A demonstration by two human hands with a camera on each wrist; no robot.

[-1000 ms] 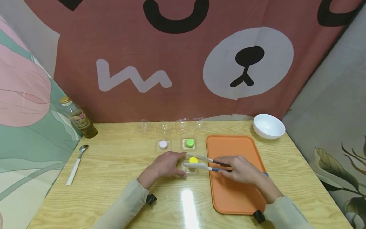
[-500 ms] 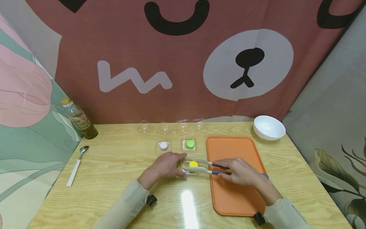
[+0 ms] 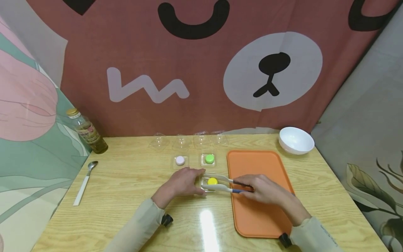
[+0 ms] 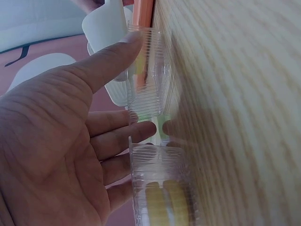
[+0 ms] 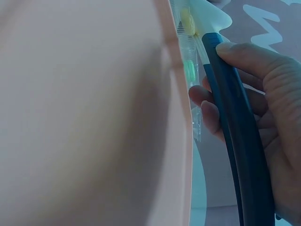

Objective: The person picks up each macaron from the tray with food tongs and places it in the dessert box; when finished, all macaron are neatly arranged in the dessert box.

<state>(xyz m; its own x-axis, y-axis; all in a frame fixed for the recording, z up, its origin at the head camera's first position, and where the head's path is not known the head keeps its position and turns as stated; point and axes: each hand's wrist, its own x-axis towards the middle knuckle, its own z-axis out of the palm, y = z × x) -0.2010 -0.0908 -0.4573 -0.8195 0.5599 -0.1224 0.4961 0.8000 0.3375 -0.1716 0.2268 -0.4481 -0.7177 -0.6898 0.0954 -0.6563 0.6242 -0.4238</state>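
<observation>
My right hand [image 3: 262, 189] holds a pair of tongs [image 3: 218, 188] with pale, broad ends and dark blue and black handles. Their ends lie on either side of a yellow macaron [image 3: 212, 181], which sits low in a small clear plastic box [image 4: 146, 101]. At that box's left side, my left hand [image 3: 183, 182] holds its edge between thumb and forefinger. The left wrist view shows a second clear box [image 4: 162, 157] beside the palm with a tan macaron [image 4: 157, 202] inside; the hand hides it from the head view.
An orange tray [image 3: 252, 220] lies under the right hand. Behind the hands stand boxes with a white macaron [image 3: 180, 160] and a green macaron [image 3: 209, 159]. Several clear lids [image 3: 201, 139] line the back edge. A bowl [image 3: 296, 140], a bottle [image 3: 89, 134] and a spoon [image 3: 82, 189] stand further out.
The tongs have come down toward me with the yellow macaron, which now sits lower in the box. The gap between the tong ends looks slightly wider. My left hand has stayed in place.
</observation>
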